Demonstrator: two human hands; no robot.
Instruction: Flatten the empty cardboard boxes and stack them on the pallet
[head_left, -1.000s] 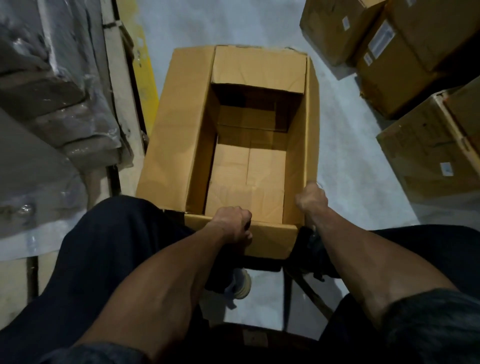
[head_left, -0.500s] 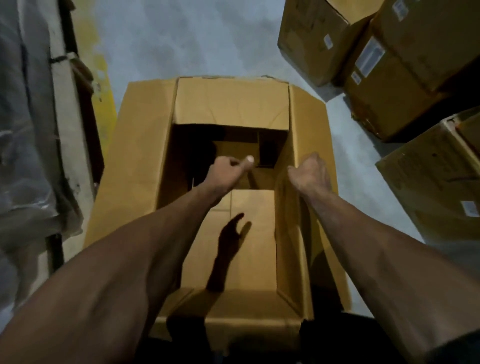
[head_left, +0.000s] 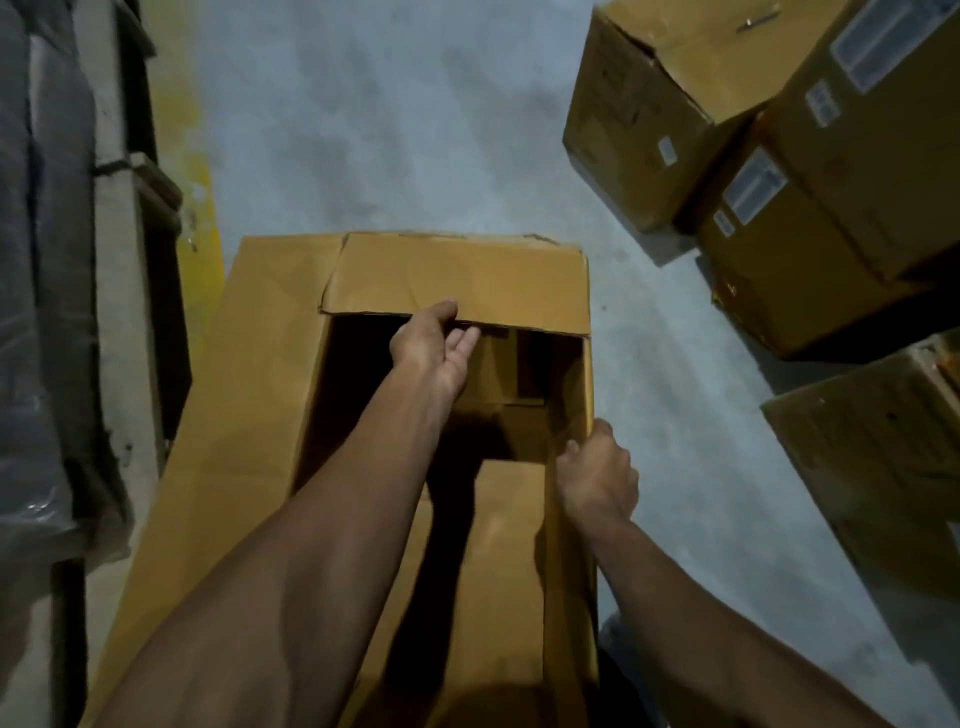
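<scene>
A second ago both hands sat on the near rim of the open cardboard box (head_left: 260, 395); half a second ago they were reaching over its mouth. Now the left hand (head_left: 434, 345) has arrived at the far flap (head_left: 457, 283), at about 12 o'clock of the opening, with the thumb on top of the flap's edge and the fingers (head_left: 465, 343) tucked beneath it, so they are pinching that edge. The right hand (head_left: 597, 473) has dropped back to the right wall (head_left: 569, 545), at about 3 o'clock, its fingers curled over the wall's top edge and clamped on it. The camera has also come closer and further over the box.

This reads as the start of collapsing: one hand steadies a side while the other works the far flap. The box is still fully erect, its bottom panels visibly closed inside, so flattening has hardly begun and no stacking is done.

The box stands on a pale grey concrete floor (head_left: 415, 130) directly below the person. At 9 to 11 o'clock are plastic-wrapped goods (head_left: 47, 312) beside a yellow floor stripe (head_left: 200, 208). From 1 to 4 o'clock stand several closed, labelled cartons (head_left: 810, 171). No pallet can be told for certain.
</scene>
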